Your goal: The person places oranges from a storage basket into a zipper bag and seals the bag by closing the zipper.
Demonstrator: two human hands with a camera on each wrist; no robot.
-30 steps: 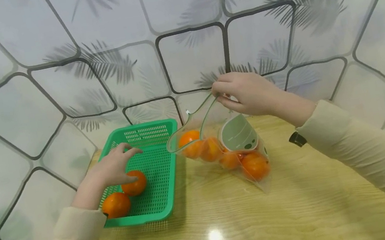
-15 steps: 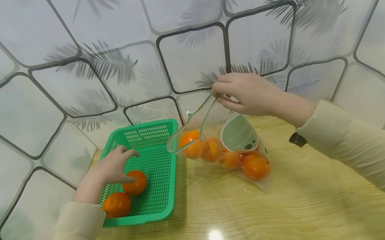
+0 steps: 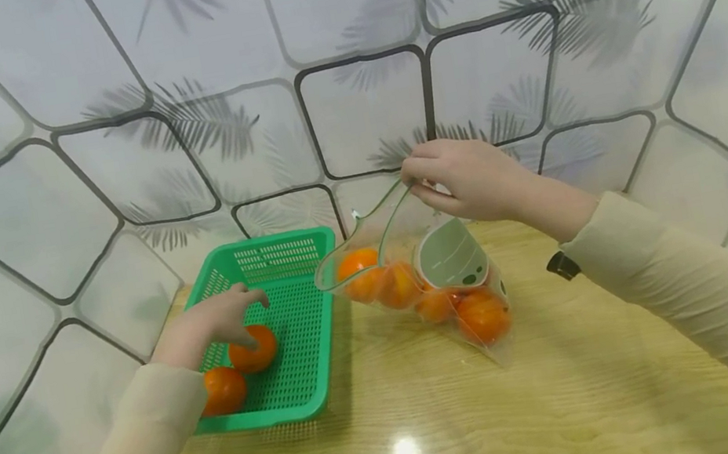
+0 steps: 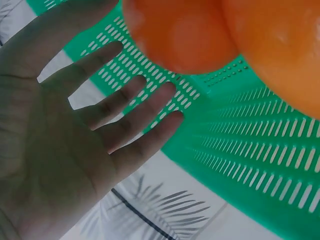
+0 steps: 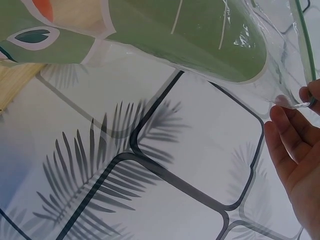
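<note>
My left hand (image 3: 213, 324) hangs inside the green plastic basket (image 3: 292, 341), just above an orange (image 3: 258, 348). Its fingers are spread and slightly bent; in the left wrist view the palm (image 4: 55, 145) holds nothing. A second orange (image 3: 226, 392) lies beside the first, partly behind my sleeve. With my right hand (image 3: 463, 178) I pinch the green-edged rim of a clear plastic bag (image 3: 451, 253), keeping its mouth raised and facing left. Several oranges (image 3: 484, 317) fill the lower part of the bag, which rests on the table. The right wrist view shows fingertips (image 5: 280, 117) at the bag's edge.
The wooden table (image 3: 509, 418) extends in front and to the right. Behind the basket and bag stands a patterned wall covering (image 3: 364, 116). Against the basket's left side, the same covering (image 3: 129, 280) comes close.
My left hand has lowered slightly toward the orange, with its fingers bending down more. The left sleeve covers more of the second orange. My right hand and the bag stay put.
</note>
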